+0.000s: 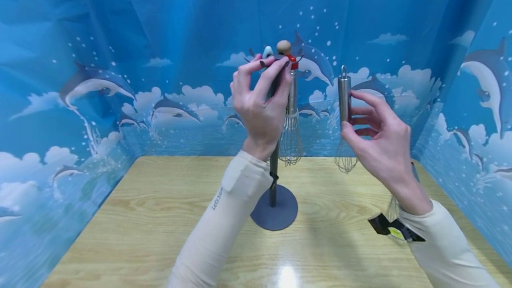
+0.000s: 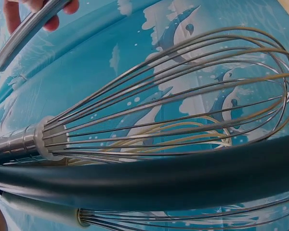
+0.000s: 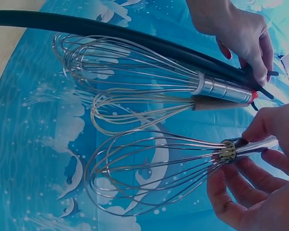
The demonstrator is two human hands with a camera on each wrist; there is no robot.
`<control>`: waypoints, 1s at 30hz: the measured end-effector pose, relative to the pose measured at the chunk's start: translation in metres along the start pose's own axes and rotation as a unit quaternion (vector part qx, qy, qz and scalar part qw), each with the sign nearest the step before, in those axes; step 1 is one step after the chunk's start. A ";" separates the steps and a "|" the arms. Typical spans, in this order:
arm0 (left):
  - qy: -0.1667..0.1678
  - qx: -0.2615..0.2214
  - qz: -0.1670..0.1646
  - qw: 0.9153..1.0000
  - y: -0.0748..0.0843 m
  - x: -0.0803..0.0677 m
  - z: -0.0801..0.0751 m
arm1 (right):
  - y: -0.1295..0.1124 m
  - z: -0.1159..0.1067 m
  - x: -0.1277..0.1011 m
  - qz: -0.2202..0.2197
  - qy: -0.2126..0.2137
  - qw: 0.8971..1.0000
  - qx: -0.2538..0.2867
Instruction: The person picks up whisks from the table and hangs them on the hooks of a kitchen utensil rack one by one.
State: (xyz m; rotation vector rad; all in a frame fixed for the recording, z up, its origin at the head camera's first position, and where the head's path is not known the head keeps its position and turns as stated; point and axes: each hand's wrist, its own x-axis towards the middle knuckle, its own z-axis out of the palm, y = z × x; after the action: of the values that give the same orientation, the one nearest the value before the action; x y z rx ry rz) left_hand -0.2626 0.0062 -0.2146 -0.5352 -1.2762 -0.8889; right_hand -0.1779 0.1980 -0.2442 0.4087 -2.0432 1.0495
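My left hand (image 1: 260,106) grips the top of a dark rack stand (image 1: 274,170), fingers and thumb round it close to its hooks. On the stand hangs a metal-handled whisk (image 1: 292,97) with a red piece at its top. A wooden-handled whisk (image 3: 212,103) hangs beside it, and a pale-handled whisk (image 2: 43,208) is on the pole's other side. To the right of the stand, my right hand (image 1: 382,139) pinches a steel whisk (image 1: 344,97) by its handle. This whisk is upright in the air, loop up and wires down, partly hidden behind the fingers.
The stand's round base (image 1: 276,219) rests on a wooden table (image 1: 160,217). Another whisk (image 1: 393,210) lies at the table's right side, partly covered by my right wrist. A blue dolphin-print curtain (image 1: 180,57) encloses the back and sides.
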 end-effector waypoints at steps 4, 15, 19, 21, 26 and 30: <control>0.001 0.000 0.002 1.000 0.000 0.000 0.000 | -0.004 0.002 0.002 -0.007 -0.001 1.000 0.006; 0.007 -0.072 0.028 0.997 -0.003 0.001 -0.002 | -0.016 0.007 0.005 -0.009 -0.011 1.000 0.026; 0.037 -0.121 0.021 0.992 -0.006 0.004 -0.001 | -0.018 0.008 0.006 -0.005 -0.012 0.999 0.036; 0.048 -0.136 0.011 0.990 -0.006 0.005 0.000 | -0.018 0.008 0.006 -0.004 -0.012 0.999 0.039; 0.052 -0.134 -0.026 0.989 -0.007 0.006 -0.002 | -0.021 0.011 0.008 -0.003 -0.013 0.999 0.044; 0.049 -0.114 -0.048 0.991 -0.011 0.004 -0.004 | -0.024 0.013 0.009 -0.005 -0.011 0.999 0.048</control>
State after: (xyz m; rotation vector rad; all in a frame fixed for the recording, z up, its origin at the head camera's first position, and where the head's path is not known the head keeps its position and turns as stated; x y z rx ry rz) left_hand -0.2690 -0.0045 -0.2131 -0.6053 -1.1253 -1.1378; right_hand -0.1762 0.1741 -0.2288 0.4824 -2.0140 1.1435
